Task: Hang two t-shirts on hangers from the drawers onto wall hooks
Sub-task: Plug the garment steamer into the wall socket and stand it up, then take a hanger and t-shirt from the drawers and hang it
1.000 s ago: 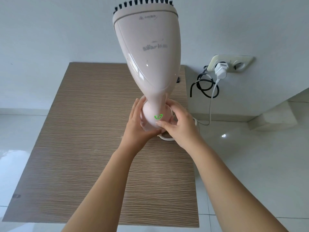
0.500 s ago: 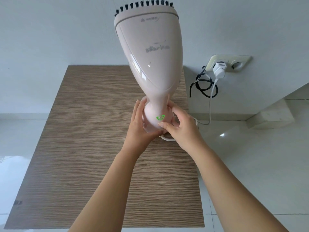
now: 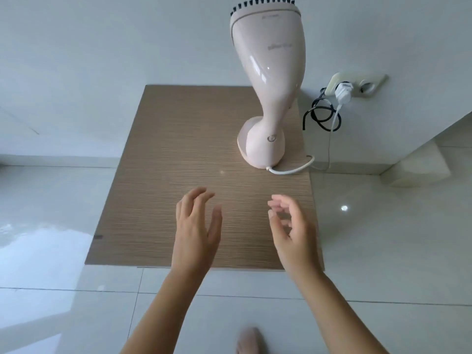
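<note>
Both hands have let go of the garment steamer and drawn back toward the lower middle of the frame; half a second ago they were clasped round its narrow neck.

Seen from the head camera, the left hand hangs over the near part of the wooden desk, fingers spread and slightly bent, holding nothing. The right hand, just beside it, has its fingers loosely curled and the thumb apart, also holding nothing. Both are a little blurred.

The steamer stands upright on the desk's far right corner, in the upper middle of the frame, bristles on top. A white cord runs from its base over the desk's right edge. On the wall at the upper right, a white plug sits in a socket, with a coiled black cable below it.

Where the t-shirts and hangers are, I cannot tell from this view.
</note>
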Tool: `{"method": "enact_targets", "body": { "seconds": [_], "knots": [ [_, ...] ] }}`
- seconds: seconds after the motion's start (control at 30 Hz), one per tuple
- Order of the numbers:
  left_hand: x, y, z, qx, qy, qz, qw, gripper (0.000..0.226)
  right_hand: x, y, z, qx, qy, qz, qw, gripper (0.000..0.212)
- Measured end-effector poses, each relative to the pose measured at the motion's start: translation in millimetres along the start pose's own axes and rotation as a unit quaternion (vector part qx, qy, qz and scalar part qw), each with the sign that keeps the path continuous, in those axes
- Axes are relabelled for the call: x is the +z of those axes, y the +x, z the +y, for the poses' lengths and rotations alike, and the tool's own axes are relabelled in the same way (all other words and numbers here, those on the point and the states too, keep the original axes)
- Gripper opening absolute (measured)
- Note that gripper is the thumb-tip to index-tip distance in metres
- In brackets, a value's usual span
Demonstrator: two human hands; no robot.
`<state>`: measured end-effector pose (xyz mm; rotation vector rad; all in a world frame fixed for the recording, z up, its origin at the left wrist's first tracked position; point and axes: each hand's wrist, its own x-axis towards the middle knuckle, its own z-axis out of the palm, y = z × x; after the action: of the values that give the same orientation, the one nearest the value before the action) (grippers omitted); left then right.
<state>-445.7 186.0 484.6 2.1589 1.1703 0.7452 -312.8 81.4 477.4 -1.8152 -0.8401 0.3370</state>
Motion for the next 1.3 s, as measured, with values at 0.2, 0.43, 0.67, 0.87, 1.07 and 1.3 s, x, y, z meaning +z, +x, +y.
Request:
{"method": "enact_targets", "body": {
  "seconds": [0.2,0.43,0.67,0.87,1.07,1.3],
  "knots": [
    [-19,-154,-74,-0.055,0.04,-0.003,0.998,0.036,26,-143,28,-0.009,0.004,-0.083,0.996,0.01],
    [32,-209,-151,-0.04,0.114,-0.116,0.986,0.047,73,-194,121,0.035,-0.115,-0.088,0.989,0.02],
    [79,-174,-203,-0.024,0.132,-0.159,0.978,0.041,133,-174,173,0.007,-0.187,-0.025,0.982,0.02],
    [101,-147,-236,0.023,0.163,-0.131,0.978,0.032,156,-152,198,-0.032,-0.221,0.022,0.975,0.024],
    [104,-156,-243,0.039,0.162,-0.066,0.984,0.033,159,-159,195,0.017,-0.213,0.038,0.976,0.007],
    [90,-221,-236,-0.049,0.161,-0.07,0.983,0.037,142,-221,181,0.032,-0.251,-0.002,0.968,0.018]
  ]
}}
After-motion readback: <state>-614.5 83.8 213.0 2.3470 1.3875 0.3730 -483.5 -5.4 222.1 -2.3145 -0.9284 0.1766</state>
